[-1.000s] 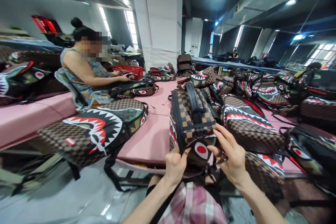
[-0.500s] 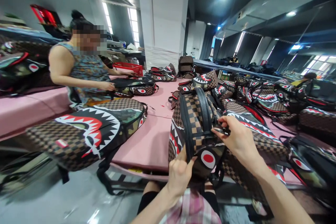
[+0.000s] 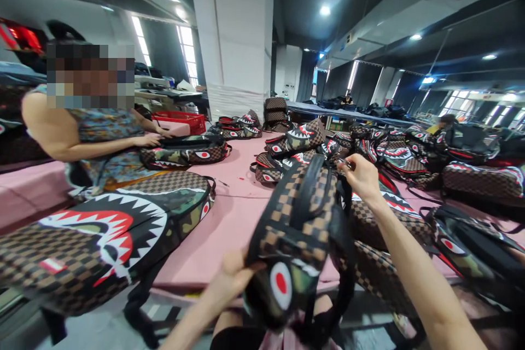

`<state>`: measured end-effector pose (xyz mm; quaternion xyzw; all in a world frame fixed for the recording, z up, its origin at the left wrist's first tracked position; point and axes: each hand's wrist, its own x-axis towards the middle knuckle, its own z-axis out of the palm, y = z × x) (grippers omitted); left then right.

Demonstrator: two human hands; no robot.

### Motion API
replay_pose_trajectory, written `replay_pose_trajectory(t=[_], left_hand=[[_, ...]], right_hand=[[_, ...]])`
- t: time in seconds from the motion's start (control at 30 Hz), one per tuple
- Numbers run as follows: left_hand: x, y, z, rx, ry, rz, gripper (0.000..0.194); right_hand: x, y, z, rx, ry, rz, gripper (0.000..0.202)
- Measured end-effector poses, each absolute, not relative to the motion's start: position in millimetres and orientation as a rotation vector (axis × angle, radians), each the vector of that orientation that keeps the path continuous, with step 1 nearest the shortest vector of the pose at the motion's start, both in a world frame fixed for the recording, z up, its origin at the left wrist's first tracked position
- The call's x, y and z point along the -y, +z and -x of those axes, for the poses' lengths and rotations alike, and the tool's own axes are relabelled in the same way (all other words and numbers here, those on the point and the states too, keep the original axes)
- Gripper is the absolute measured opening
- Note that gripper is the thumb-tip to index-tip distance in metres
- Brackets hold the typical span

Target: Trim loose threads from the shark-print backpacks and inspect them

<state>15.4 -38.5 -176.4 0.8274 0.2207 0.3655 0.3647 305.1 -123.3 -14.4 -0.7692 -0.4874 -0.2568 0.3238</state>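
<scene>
A brown-and-black checkered backpack is tilted on its end at the near table edge. Its black carry handle faces up, and a red-and-white eye patch shows on its near side. My left hand, slightly blurred, is closed on the backpack's left edge, some fingers hidden behind it. Beyond the bag's upper right side, my right hand is closed in a pinch. Between its thumb and fingers sits a small dark, shiny object, too small to name. Black straps hang down the bag's right side.
Another shark-mouth backpack lies on the pink table to the left. Across from it a co-worker has both hands on a backpack. Several backpacks are heaped at right. A red crate stands farther back.
The backpack has tipped and turned, bringing its eye patch lower and leftward. My left hand has moved left and down with it; my right hand has lifted away from the handle. The view has swung right.
</scene>
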Motion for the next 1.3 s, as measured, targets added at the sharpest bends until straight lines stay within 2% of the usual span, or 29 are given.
replay_pose_trajectory(t=[0.07,0.13,0.23,0.3,0.37,0.47,0.63,0.7,0.77,0.83,0.97,1.1,1.2,1.3], left_hand=[[-3.2,-154.0,4.8,-0.631,0.743,-2.111,0.026],[-28.0,-120.1,16.3,-0.747,0.766,-2.173,0.026],[-9.4,-64.3,9.0,-1.009,1.424,-2.180,0.036],[29.3,-39.2,-11.6,-0.863,1.730,-2.457,0.032],[66.2,-29.3,-38.8,-0.613,1.547,-2.893,0.030],[91.2,-34.0,-74.6,-0.717,1.454,-3.201,0.043],[86.9,-49.8,-87.7,-0.688,1.452,-3.329,0.042],[87.4,-52.3,-82.0,-0.625,1.463,-3.305,0.039],[90.1,-53.9,-75.2,-0.611,1.501,-3.259,0.038],[93.2,-55.9,-69.4,-0.606,1.530,-3.229,0.038],[95.2,-61.3,-62.6,-0.597,1.490,-3.255,0.042],[85.5,-57.8,-58.7,-0.720,1.343,-3.243,0.060],[71.2,-39.3,-55.3,-0.877,1.035,-3.178,0.078],[59.8,-15.2,-53.0,-0.851,0.622,-3.119,0.070]], right_hand=[[129.3,-20.3,-304.4,1.304,-0.557,1.971,0.016],[136.8,-30.8,-297.6,1.302,-0.494,1.896,0.020],[141.9,-43.7,-284.0,1.274,-0.361,1.783,0.025],[141.2,-46.8,-277.2,1.269,-0.301,1.714,0.025],[140.4,-47.0,-273.7,1.274,-0.283,1.670,0.025],[144.2,-46.4,-272.5,1.303,-0.281,1.652,0.024],[152.3,-42.5,-267.3,1.333,-0.567,1.860,0.008],[149.7,-37.7,-265.8,1.320,-0.636,1.975,0.010],[144.3,-31.8,-268.2,1.365,-0.534,1.989,0.010],[137.2,-25.7,-274.3,1.469,-0.241,1.842,0.007],[117.5,-15.5,-281.6,1.509,0.173,1.395,0.026],[102.9,-16.7,-266.4,1.478,0.299,1.223,0.037],[111.2,-24.0,-250.8,1.425,0.284,1.144,0.036],[126.2,-24.6,-246.4,1.585,0.204,1.120,0.032]])
